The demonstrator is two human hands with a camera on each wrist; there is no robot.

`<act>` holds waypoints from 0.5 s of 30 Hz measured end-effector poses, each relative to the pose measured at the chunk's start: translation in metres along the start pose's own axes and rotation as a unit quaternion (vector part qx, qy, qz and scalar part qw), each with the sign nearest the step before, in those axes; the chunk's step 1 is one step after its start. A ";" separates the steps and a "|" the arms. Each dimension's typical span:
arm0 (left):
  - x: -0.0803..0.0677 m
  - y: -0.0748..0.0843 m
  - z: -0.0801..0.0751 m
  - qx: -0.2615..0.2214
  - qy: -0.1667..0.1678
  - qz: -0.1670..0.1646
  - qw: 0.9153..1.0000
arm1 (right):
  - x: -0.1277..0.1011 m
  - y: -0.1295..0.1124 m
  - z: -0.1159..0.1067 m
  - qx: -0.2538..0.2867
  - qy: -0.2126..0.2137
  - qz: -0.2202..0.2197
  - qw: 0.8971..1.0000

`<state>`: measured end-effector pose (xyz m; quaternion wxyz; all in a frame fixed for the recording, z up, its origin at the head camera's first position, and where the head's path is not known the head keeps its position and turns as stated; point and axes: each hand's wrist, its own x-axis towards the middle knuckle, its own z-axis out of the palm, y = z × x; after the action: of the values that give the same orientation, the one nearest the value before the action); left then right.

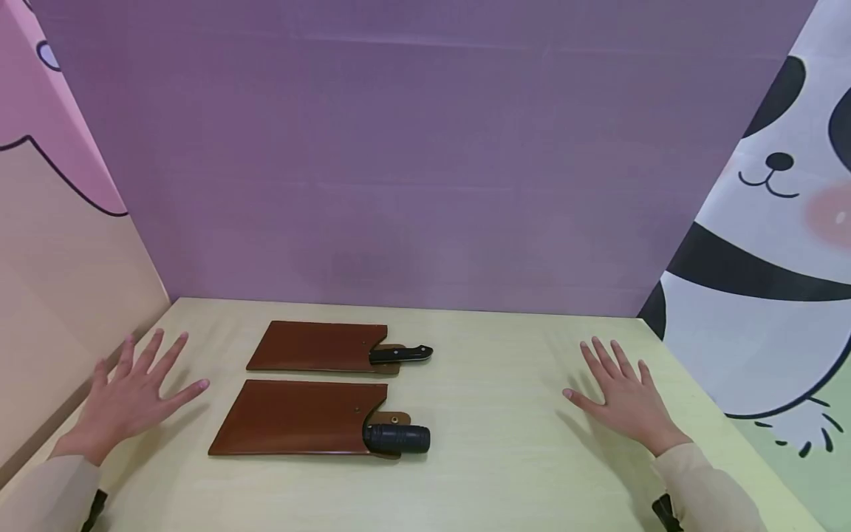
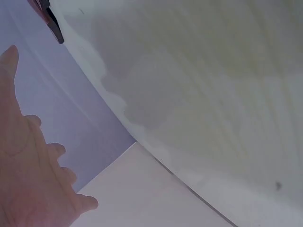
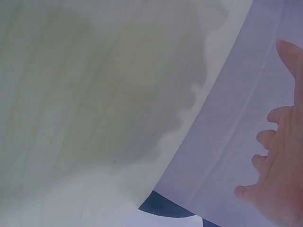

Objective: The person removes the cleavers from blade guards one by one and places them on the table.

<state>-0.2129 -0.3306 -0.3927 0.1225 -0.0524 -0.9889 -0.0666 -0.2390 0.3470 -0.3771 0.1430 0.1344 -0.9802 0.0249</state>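
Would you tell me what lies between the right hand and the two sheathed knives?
Only bare table lies between the right hand and both sheathed knives, seen from the head view.

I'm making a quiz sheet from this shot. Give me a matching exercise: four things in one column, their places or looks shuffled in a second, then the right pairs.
1. left hand
2. right hand
3. far sheath
4. near sheath

a. thick round black handle sticking out
b. spread flat near the panda wall
c. slim black handle sticking out
d. spread flat near the pink wall

Pairs: 1-d, 2-b, 3-c, 4-a
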 end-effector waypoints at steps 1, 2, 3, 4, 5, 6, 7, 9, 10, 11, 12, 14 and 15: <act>0.000 0.001 0.000 0.000 -0.002 0.001 1.000 | 0.000 -0.001 0.000 -0.001 0.002 -0.001 1.000; 0.000 0.001 -0.001 0.001 -0.002 0.002 1.000 | 0.001 -0.001 0.000 -0.001 0.003 -0.003 1.000; 0.001 0.002 -0.001 0.003 -0.003 0.003 1.000 | 0.001 -0.001 0.000 0.000 0.003 -0.005 1.000; 0.001 0.003 -0.001 0.004 -0.003 0.005 1.000 | 0.002 -0.002 0.000 0.002 0.002 -0.006 1.000; 0.001 0.003 -0.002 0.006 -0.004 0.007 1.000 | 0.002 -0.002 0.001 0.004 0.002 -0.008 1.000; 0.001 0.004 -0.002 0.008 -0.004 0.009 1.000 | 0.002 -0.002 0.002 0.005 0.002 -0.011 1.000; 0.001 0.005 -0.002 0.009 -0.005 0.011 1.000 | 0.002 -0.002 0.004 0.005 0.004 -0.014 1.000; 0.000 0.006 -0.002 0.011 -0.006 0.015 1.000 | 0.002 -0.003 0.006 0.006 0.007 -0.019 1.000; 0.000 0.007 -0.002 0.010 -0.007 0.017 1.000 | 0.002 -0.003 0.006 0.007 0.010 -0.023 1.000; 0.000 0.007 -0.002 0.007 -0.010 0.018 1.000 | 0.003 -0.004 0.007 0.006 0.013 -0.026 1.000; 0.000 0.008 -0.001 0.005 -0.012 0.019 1.000 | 0.003 -0.004 0.007 0.005 0.015 -0.029 0.999; 0.000 0.009 -0.001 0.000 -0.016 0.020 1.000 | 0.004 -0.006 0.008 0.003 0.017 -0.034 0.999; 0.000 0.009 -0.001 -0.003 -0.017 0.022 1.000 | 0.004 -0.007 0.007 0.002 0.017 -0.036 0.999</act>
<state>-0.2115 -0.3219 -0.3906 0.1067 -0.0753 -0.9892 -0.0663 -0.2426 0.3383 -0.3831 0.1598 0.1699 -0.9721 0.0238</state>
